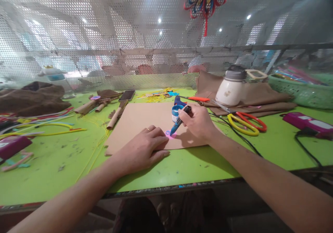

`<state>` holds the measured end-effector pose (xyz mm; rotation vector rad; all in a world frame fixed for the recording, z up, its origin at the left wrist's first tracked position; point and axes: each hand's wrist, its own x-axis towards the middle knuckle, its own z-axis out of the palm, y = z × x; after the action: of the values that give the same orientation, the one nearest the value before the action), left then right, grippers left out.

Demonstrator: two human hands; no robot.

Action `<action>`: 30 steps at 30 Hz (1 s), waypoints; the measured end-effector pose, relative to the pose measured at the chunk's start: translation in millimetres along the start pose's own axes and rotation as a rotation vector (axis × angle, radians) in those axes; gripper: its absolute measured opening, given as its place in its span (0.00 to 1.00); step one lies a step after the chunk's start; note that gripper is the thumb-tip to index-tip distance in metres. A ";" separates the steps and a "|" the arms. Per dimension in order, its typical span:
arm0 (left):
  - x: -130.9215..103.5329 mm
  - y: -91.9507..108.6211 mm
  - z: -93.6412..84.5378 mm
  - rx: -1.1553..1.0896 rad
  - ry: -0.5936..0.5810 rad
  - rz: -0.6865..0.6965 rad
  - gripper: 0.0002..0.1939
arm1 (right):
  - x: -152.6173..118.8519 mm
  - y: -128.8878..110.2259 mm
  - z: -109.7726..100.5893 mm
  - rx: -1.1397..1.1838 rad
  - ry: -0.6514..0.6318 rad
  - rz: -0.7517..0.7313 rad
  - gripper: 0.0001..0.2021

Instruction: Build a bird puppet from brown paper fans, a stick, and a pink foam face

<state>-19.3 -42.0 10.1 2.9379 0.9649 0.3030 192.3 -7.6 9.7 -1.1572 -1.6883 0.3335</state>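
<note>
In the head view my right hand [196, 122] is closed round a blue marker pen [177, 124], its tip pointing down at a small pink disc [172, 135]. A blue ring-like mark [168, 132] shows on the disc's left part. My left hand [152, 144] lies over the front edge of a brown cardboard sheet [148, 117], fingers stretched out, with its fingertips at the disc's left side. Just behind the pen stands a small white jar with a blue rim [176, 113], partly hidden by my right hand.
Scissors with yellow and red handles [246, 123], a white bottle [231, 87] and a green basket [299, 92] are at right. Coloured strips [52, 127], rolled brown pieces [87, 106] and a phone [127, 95] lie left. A perforated screen [104, 35] closes the back.
</note>
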 end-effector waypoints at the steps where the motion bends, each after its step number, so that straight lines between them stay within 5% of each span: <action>1: 0.2 0.0 0.2 -0.001 -0.001 -0.002 0.16 | 0.3 -0.1 -0.2 -0.001 0.001 -0.004 0.14; 30: -1.0 0.5 -0.4 0.005 -0.013 -0.015 0.17 | 1.4 0.5 0.0 0.024 0.022 0.015 0.13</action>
<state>-19.8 -43.0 10.3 2.9311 0.9874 0.2804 192.6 -6.2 10.1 -1.1522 -1.6531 0.3480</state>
